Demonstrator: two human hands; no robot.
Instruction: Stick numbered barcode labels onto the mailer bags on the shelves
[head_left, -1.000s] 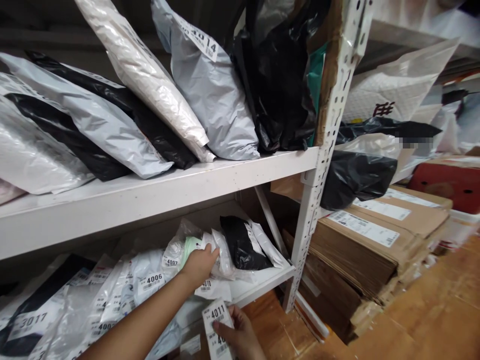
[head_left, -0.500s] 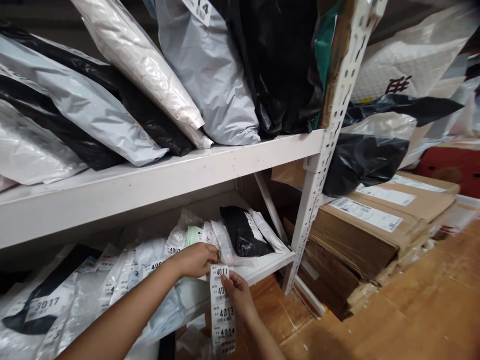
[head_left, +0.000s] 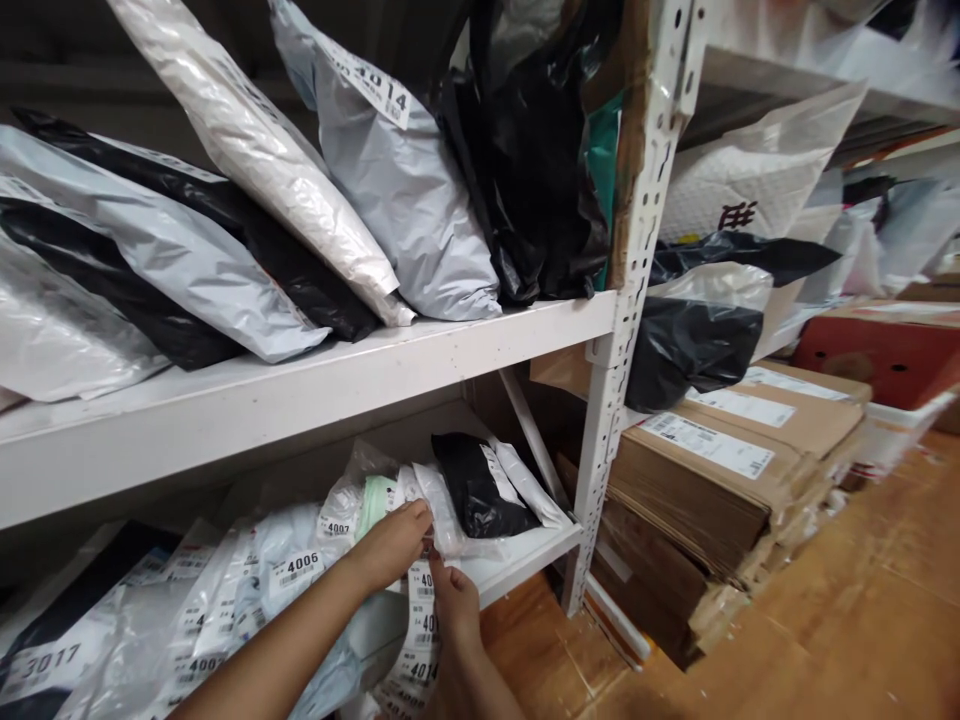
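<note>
Seen from above at a white metal rack (head_left: pixel 600 430): left hand (head_left: pixel 390 545) laid on the parcels of the lower shelf (head_left: pixel 525 555), fingertips pinching the top of a strip of numbered labels (head_left: pixel 420 640). Right hand (head_left: pixel 452 600) just below, gripping the same strip, printed 4014 lower down. Beside the left hand, clear bags tagged 4006 (head_left: pixel 296 568) and 4007 (head_left: pixel 337 525), a black mailer (head_left: pixel 476 485) further right. On the upper shelf (head_left: pixel 315 385), grey, white and black mailers leaning together, one grey mailer (head_left: pixel 405 190) tagged 4014. To the right, flattened cardboard boxes (head_left: pixel 720 480) stacked on a wooden floor (head_left: pixel 862 620).
</note>
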